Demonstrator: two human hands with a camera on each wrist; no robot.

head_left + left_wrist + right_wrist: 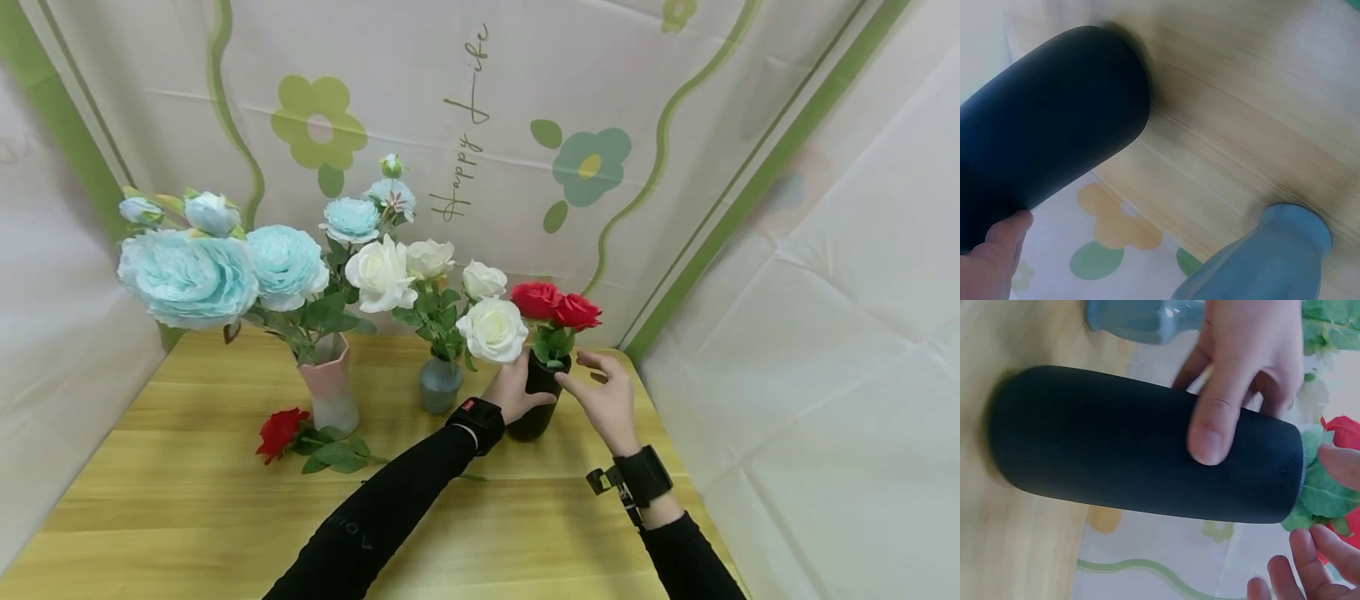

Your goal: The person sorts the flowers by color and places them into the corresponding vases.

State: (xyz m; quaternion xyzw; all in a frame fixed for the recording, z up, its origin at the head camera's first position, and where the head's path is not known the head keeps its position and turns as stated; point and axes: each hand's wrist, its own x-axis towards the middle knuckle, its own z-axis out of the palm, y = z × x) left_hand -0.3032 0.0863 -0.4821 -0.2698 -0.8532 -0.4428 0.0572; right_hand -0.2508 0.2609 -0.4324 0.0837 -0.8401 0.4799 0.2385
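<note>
A black vase (531, 423) stands upright on the table's right side, with two red roses (576, 312) in it. My left hand (516, 395) grips the vase from its left. In the right wrist view that hand's thumb (1213, 428) lies across the vase's side, its other fingers partly hidden behind. My right hand (609, 404) is at the right of the rim, thumb and fingers spread apart and holding nothing. Its fingertips (1300, 540) are close to the rose leaves (1325, 490) at the vase mouth.
Left of the black vase, a blue-grey vase (440, 386) holds white roses (492, 330). A pink-and-white vase (335, 400) further left holds large light blue flowers (187, 277). A single red rose (281, 434) lies on the table (187, 517), its stem running under my left forearm. Printed curtains surround the table.
</note>
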